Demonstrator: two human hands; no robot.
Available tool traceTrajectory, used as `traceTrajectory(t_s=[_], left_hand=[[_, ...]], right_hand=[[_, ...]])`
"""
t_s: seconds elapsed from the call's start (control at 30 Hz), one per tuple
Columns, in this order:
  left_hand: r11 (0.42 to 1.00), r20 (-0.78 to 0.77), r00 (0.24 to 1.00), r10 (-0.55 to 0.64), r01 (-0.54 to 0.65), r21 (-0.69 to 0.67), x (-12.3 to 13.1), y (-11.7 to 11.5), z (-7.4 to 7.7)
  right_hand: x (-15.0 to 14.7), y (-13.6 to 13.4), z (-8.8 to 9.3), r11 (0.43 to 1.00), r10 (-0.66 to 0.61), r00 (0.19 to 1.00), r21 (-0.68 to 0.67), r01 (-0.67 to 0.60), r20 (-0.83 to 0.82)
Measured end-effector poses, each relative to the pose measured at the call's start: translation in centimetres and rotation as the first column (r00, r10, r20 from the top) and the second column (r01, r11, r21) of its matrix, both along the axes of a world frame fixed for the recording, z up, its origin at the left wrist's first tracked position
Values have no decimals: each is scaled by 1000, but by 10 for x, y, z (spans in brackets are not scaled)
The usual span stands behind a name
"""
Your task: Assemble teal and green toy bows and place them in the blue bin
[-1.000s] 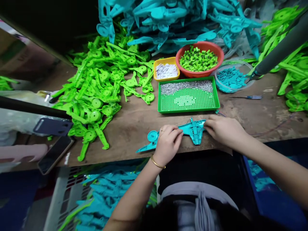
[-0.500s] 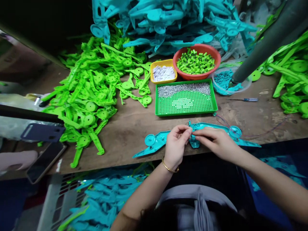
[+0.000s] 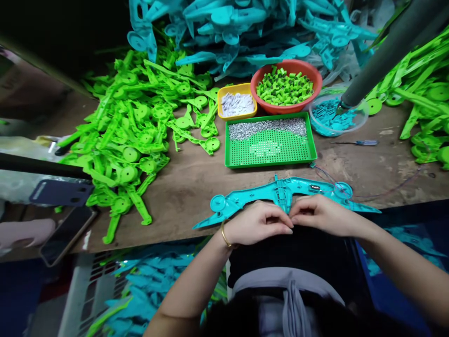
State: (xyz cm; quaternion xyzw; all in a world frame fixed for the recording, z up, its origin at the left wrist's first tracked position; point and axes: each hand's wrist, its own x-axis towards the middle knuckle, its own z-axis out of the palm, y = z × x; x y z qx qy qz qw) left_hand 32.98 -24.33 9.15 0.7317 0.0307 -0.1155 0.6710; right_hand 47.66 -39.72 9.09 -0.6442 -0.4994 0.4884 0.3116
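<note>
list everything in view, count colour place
table: one, brown, middle
long piece: one, turquoise, table's near edge
tray: one, green, behind long piece
metal bits: many, silver, in tray
bowl: one, red, behind tray
dish: one, yellow, bowl's left
tub: one, clear, bowl's right
screwdriver: one, bluish, tray's right
moulded parts: many, lime, both sides
stacked parts: many, turquoise, back
phone: one, dark, left
left hand: one, bare, by long piece
right hand: one, bare, by long piece
</note>
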Motion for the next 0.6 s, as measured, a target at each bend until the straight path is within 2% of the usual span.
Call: traceTrajectory(t_s=[0.03,0.07,0.13,0.2,0.27,0.37,0.6], left_hand=[[996,55,998,-8,3,85,0,1,1],[988,113,993,33,-49,146,1,1,1],[937,223,951,215,-265,227,1,2,-2],[826,321,866,384,-478,300,0,4,-7],[728,392,801,452,-585,357,-1,6,-13],[682,442,784,437,-609,406,-4,7,-21],[652,464,793,394,-597,467,-7,5,-27]], right_hand=[[0,0,-1,999,16,994,32,-19,104],[0,-1,-3,997,6,977,70,-21,214],[3,-4,-6,987,-85,905,157,21,416],[9,-6,-7,967,-200,795,245,67,573],[17,-9,-7,954,-249,688,295,53,682],[27,-10,-5,960,-208,641,279,-9,738],[36,-11,3,953,-231,699,302,22,677]])
